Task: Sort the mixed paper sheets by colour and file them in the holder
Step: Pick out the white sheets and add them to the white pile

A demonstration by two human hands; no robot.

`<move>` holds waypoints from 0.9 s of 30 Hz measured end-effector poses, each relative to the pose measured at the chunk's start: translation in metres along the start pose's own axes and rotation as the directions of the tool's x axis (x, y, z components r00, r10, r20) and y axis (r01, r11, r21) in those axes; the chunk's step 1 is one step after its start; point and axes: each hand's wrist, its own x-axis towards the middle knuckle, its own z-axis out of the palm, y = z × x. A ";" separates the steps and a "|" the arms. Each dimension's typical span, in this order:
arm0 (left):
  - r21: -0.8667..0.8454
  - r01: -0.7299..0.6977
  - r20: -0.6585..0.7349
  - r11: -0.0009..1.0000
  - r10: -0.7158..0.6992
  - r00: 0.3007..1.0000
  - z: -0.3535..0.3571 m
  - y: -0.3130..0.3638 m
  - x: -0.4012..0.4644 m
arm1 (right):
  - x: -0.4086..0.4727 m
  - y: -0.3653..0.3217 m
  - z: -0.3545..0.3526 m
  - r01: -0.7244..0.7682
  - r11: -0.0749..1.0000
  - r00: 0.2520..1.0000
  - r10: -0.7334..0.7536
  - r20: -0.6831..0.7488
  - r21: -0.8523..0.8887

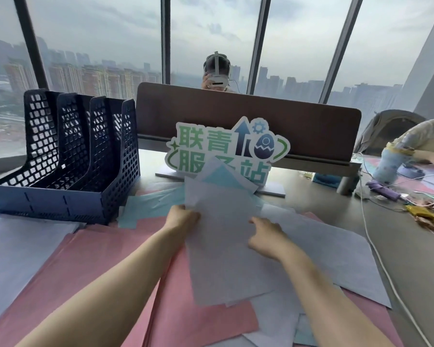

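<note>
My left hand (183, 219) grips the left edge of a stack of pale lavender sheets (221, 226), lifted and tilted above the desk. A light blue sheet (221, 177) pokes out at the stack's top. My right hand (266, 236) rests on the front of the stack with its fingers curled against the paper. Pink sheets (105, 259), more lavender sheets (336, 251) and light blue sheets (150, 206) lie mixed on the desk beneath. The dark blue mesh file holder (68, 151) stands at the left, and its slots look empty.
A green and white sign (226, 146) stands behind the stack, in front of a brown desk divider (248, 116). A white cable (376, 246) runs along the right. One person sits beyond the divider, another at the right with cluttered items (391, 186).
</note>
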 end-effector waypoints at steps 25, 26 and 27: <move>-0.195 -0.010 0.335 0.981 0.076 0.939 -0.016 -0.012 -0.051 | -0.007 -0.085 0.026 -0.081 0.384 0.985 -0.112 0.134 0.920; -0.139 -0.036 0.261 0.990 0.072 0.963 -0.015 -0.014 -0.047 | -0.010 -0.080 0.023 -0.092 0.345 0.980 -0.137 0.147 0.934; -0.088 -0.040 0.177 0.995 0.055 0.983 -0.014 -0.013 -0.046 | -0.007 -0.068 0.021 -0.058 0.365 0.988 -0.112 0.106 0.929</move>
